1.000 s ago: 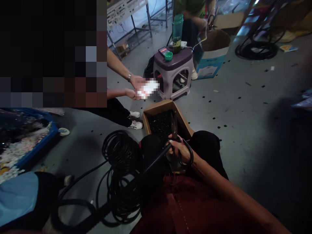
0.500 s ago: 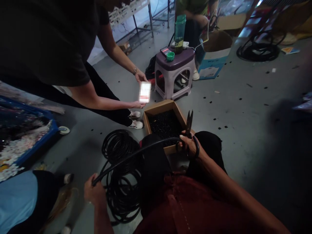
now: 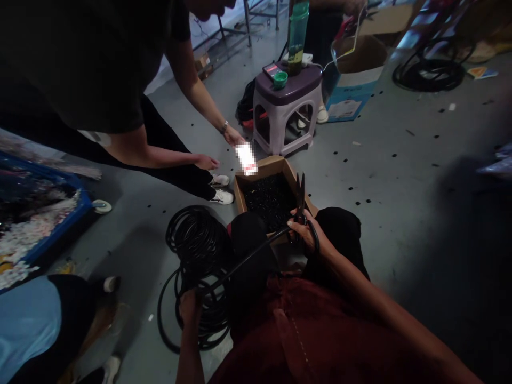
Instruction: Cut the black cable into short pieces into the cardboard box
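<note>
Black scissors (image 3: 301, 200) point upward in my right hand (image 3: 304, 230), their blades slightly apart. The same hand pinches the end of a black corrugated tube (image 3: 256, 252). That tube slants down across my leg to my left hand (image 3: 190, 306), whose fingers are closed around it beside the coils. Loops of black tubing (image 3: 196, 234) lie on the floor left of my knees. In front of my knees stands an open cardboard box (image 3: 239, 194) holding many small black pieces (image 3: 270, 200).
A person at the left leans in with a lit phone (image 3: 247, 158) over the box. Beyond it stands a stool (image 3: 272, 114) with a green bottle (image 3: 298, 37). A blue bin (image 3: 48, 234) and another person are at the left.
My left hand has moved right and closer to the coils, lowering the tube. My right hand has shifted slightly left. The other person's phone is now in one hand, nearer the box.
</note>
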`<state>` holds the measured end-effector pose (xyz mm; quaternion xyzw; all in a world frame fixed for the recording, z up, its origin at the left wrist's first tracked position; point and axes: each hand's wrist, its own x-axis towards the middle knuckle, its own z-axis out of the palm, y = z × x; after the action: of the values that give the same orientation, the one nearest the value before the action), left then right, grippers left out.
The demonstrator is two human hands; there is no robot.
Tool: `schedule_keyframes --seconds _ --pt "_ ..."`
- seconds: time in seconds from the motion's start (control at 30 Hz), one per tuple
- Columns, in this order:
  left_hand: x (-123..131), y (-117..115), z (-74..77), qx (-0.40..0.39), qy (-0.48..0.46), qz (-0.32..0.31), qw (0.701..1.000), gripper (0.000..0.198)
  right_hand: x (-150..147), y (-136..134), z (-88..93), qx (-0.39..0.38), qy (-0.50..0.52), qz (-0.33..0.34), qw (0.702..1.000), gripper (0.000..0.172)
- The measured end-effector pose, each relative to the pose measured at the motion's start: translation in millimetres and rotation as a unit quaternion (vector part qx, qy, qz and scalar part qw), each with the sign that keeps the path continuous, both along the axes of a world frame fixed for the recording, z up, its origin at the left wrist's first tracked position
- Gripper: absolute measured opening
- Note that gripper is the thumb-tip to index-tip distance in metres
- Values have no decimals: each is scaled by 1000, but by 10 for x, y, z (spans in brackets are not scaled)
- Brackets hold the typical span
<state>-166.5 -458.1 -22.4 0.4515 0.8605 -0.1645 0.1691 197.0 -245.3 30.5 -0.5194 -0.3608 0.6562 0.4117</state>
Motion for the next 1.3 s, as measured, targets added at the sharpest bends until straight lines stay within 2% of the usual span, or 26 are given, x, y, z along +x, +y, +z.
schedule_keyframes --seconds 0.13,0.33,0.43,0.53,0.6,0.63,0.7,0.8,0.87,0.97,1.1,1.3 --pt "32 10 -90 -2 -42 -9 999 29 4 -40 -19 7 -6 17 1000 48" --pt "7 -22 -292 6 -76 -33 997 38 85 -70 -222 37 -28 28 999 47" --pt "39 47 -307 17 -94 -37 995 49 105 -80 -293 36 -41 27 998 49" --pt "208 267 -142 72 -148 -60 985 48 100 -79 -284 29 -43 19 998 49" --pt "433 497 59 172 -174 -97 965 43 95 -75 -253 28 -45 20 998 48" --pt "580 630 169 229 -175 -112 951 41 94 -72 -239 27 -44 20 998 48" --pt "929 911 370 295 -200 -154 922 41 97 -70 -219 24 -36 23 999 47" --pt "1491 1290 537 296 -247 -240 891 40 116 -79 -205 16 -22 18 999 49" --pt "1801 1461 550 259 -269 -292 881 42 143 -90 -196 14 -21 13 1000 49" --pt "2062 1581 497 228 -286 -314 876 42 191 -100 -196 12 -30 0 999 48" --pt "2094 1604 456 226 -287 -285 886 37 202 -91 -271 -25 -4 -22 999 49" --pt "2037 1633 505 213 -311 -260 889 31 119 -42 -392 -71 67 -48 994 52"
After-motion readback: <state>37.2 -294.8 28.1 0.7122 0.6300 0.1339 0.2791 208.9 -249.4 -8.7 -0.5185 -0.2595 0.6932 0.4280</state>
